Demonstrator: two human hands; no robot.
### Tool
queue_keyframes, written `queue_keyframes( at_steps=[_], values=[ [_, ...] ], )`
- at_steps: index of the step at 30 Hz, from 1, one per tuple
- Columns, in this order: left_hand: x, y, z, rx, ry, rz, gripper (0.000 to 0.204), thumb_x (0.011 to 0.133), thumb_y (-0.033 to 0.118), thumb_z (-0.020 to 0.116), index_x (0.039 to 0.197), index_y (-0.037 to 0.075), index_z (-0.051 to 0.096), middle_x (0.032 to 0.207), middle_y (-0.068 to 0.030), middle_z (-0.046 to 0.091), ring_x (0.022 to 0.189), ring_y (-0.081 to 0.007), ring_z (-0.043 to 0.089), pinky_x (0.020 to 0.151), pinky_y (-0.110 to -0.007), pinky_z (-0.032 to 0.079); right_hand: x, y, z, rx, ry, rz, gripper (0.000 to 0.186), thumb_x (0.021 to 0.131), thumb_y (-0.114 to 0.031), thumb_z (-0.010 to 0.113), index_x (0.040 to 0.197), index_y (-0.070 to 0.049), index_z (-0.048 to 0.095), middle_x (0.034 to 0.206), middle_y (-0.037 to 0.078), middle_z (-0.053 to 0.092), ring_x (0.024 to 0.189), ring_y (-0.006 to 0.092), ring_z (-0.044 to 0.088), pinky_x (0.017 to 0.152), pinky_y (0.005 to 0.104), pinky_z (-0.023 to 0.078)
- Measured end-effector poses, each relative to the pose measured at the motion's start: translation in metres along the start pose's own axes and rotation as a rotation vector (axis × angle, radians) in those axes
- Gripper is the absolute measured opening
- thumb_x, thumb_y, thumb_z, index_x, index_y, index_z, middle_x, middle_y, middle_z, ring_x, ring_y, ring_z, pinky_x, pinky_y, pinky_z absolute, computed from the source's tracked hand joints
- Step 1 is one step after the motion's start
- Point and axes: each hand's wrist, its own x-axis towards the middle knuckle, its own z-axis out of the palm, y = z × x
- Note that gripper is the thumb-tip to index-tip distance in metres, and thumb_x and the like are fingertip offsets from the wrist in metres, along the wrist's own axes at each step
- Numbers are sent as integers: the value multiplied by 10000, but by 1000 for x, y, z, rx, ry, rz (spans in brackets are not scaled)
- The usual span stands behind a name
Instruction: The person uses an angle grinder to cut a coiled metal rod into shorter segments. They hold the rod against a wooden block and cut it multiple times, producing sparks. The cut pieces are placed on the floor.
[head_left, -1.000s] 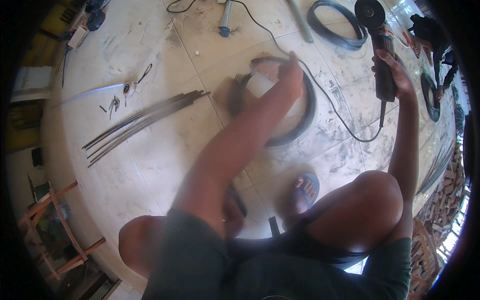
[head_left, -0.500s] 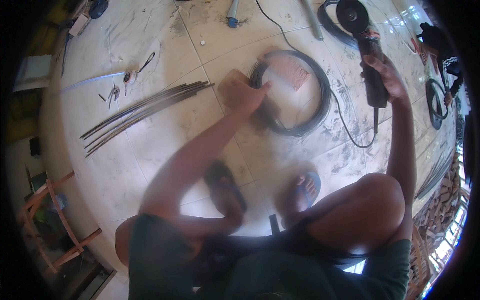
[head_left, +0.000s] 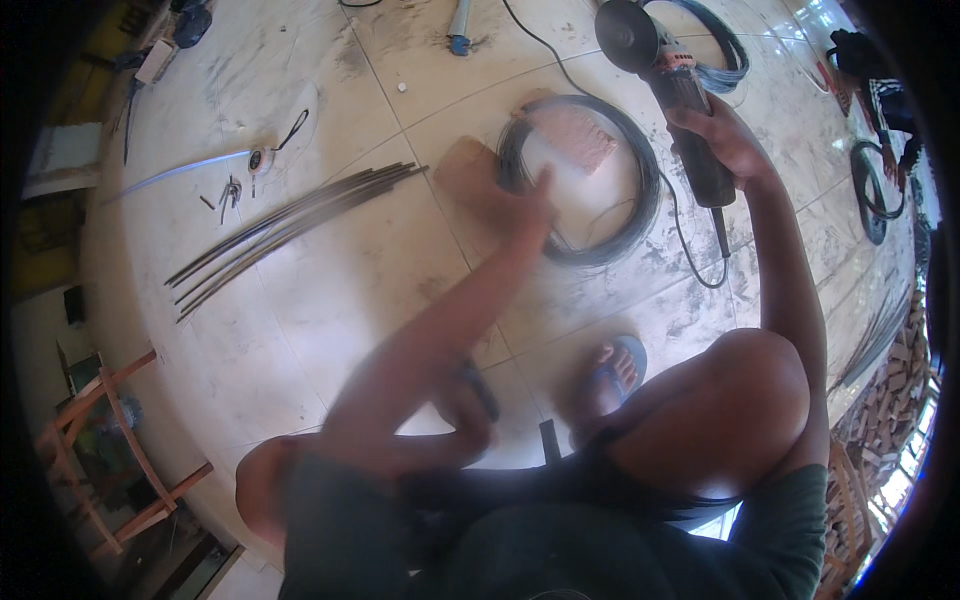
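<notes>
My right hand (head_left: 725, 140) holds a black angle grinder (head_left: 685, 85) raised beside the wire coil (head_left: 635, 220), its disc pointing up-left. My left hand (head_left: 515, 200) is smeared by motion at the coil's left side; its fingers are unclear, so I cannot tell its grip. A rough pinkish block (head_left: 575, 140) lies inside the coil's ring. Several dark rods (head_left: 280, 230) lie to the left, with a tape measure (head_left: 260, 162) and small metal pieces (head_left: 228, 195) above them. A power cord (head_left: 550, 65) runs around the coil.
More wire coils (head_left: 730, 55) (head_left: 868, 195) lie right and behind. A tube (head_left: 460, 22) lies at the top. A wooden frame (head_left: 115, 420) stands lower left, wood scraps (head_left: 895, 400) lie right, and my sandalled feet (head_left: 610, 375) rest on the tiled floor (head_left: 340, 120).
My left hand has moved from the coil's far rim down to its left side. My right hand has swung the grinder to the left, toward the middle.
</notes>
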Motion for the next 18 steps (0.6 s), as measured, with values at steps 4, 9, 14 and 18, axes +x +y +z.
queue_keyframes(
  at_steps=[4, 9, 14, 18],
  values=[
    [-22, 37, 10, 331, 101, -58, 1040, 797, 486, 811, 1549, 19, 265, 1459, -257, 461, 1377, -406, 460, 1082, -583, 459, 4, 6, -5, 22, -13, 11, 495, 905, -299, 766, 1270, -25, 574, 941, 36, 645, 760, 111, 636, 691, 283, 547],
    [-11, 2, 5, 76, 133, 9, 891, 803, 371, 789, 1477, 5, 336, 1189, -273, 647, 1189, -426, 612, 998, -601, 495, 1, -2, 15, -13, -53, 11, 539, 893, -287, 772, 1298, 5, 570, 1015, 88, 675, 837, 133, 651, 745, 302, 549],
    [-1, -46, -2, -57, 174, 72, 372, 934, 208, 656, 1200, 12, 485, 986, -200, 675, 833, -290, 687, 689, -452, 554, 8, 0, 27, -83, -120, 1, 599, 862, -301, 797, 1305, 31, 569, 1033, 102, 682, 877, 160, 664, 801, 326, 551],
    [-12, -33, 0, -454, -175, -72, 477, 1015, 401, 550, 1139, -59, 578, 950, -227, 665, 856, -341, 665, 756, -458, 509, 4, 15, 22, -122, -92, 1, 605, 853, -302, 804, 1297, 39, 573, 1046, 114, 689, 875, 175, 671, 813, 333, 553]
  ],
)
